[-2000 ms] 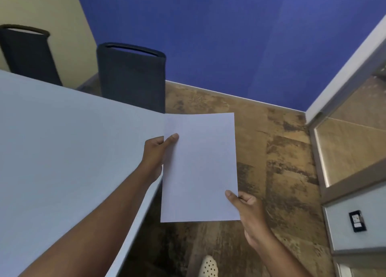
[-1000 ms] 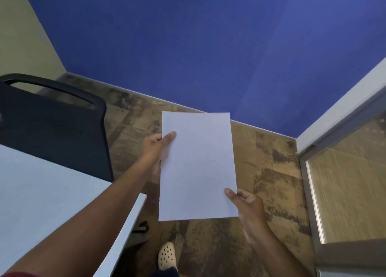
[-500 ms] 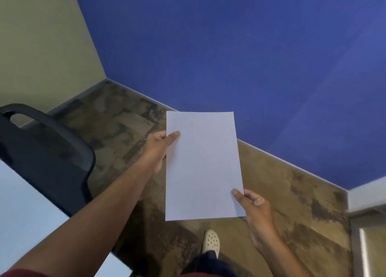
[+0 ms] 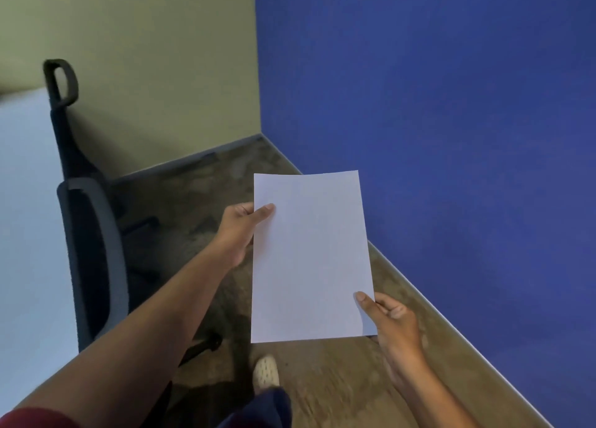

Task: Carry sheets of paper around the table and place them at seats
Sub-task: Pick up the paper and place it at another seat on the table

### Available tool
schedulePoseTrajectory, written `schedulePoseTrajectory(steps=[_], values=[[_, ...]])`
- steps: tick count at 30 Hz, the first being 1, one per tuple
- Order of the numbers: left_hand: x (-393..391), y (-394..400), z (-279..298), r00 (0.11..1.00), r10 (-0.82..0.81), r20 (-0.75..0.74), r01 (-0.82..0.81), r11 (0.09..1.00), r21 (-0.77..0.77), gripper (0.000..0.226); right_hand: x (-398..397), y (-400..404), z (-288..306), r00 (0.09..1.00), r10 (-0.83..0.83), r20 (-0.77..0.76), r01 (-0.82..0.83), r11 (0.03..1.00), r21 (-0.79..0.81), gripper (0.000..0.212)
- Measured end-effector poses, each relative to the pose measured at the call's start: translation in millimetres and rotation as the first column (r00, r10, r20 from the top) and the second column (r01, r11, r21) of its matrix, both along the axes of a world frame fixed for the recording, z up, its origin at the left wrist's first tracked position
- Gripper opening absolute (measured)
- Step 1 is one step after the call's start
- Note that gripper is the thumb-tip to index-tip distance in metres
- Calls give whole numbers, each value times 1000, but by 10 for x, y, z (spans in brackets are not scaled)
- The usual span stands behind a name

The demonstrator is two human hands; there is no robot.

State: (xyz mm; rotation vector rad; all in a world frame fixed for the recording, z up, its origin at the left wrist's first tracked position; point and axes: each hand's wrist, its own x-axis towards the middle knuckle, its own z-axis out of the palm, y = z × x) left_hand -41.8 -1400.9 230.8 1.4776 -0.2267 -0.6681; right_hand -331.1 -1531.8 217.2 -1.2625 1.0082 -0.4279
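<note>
At the far left lay the pale top of the table (image 4: pixel 22 234), cut off by the edge of the view, with no paper visible on the part that showed. Two dark office chairs stood tucked against its side: the nearer chair (image 4: pixel 93 260) with a grey-rimmed back, and a farther chair (image 4: pixel 63 111) beyond it, toward the yellow-green wall (image 4: pixel 145 56). A bare forearm reached up from the lower left to the left hand (image 4: pixel 240 231), which pinched the upper left edge of the sheet of paper (image 4: pixel 309 256), thumb on top and fingers curled underneath. The sheet was blank and white, held nearly flat in the air over the mottled brown floor (image 4: pixel 193 202), well clear of the table and not touching anything but the hands. One light shoe (image 4: pixel 266 371) showed below it, pointing forward. At the sheet's lower right corner the right hand (image 4: pixel 392 324) pinched it the same way, thumb on top. It was not possible to tell whether there was one sheet or several stacked. To the right rose the blue wall (image 4: pixel 451 137). The step in hand appeared to be the carrying: walking along the table's side behind the chairs. The next move likely called for turning left toward a seat and reaching past a chair back to lay a sheet on the tabletop.
</note>
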Motion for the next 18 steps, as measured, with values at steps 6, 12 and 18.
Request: schedulePoseTrajectory(steps=[6,12,18], values=[[987,-301,-205,994,109,-27,-110,993,-34,29,1228,-574,-155,994,108,-25,-108,994,9,14],[2108,-465,-173,969,241,-57,-242,970,-16,28,2561,-933,-91,979,198,-46,-198,980,2,13],[3151,-261,-60,929,360,-81,-363,932,-19,29,3888,-1103,-104,943,330,-35,-331,943,-22,15]])
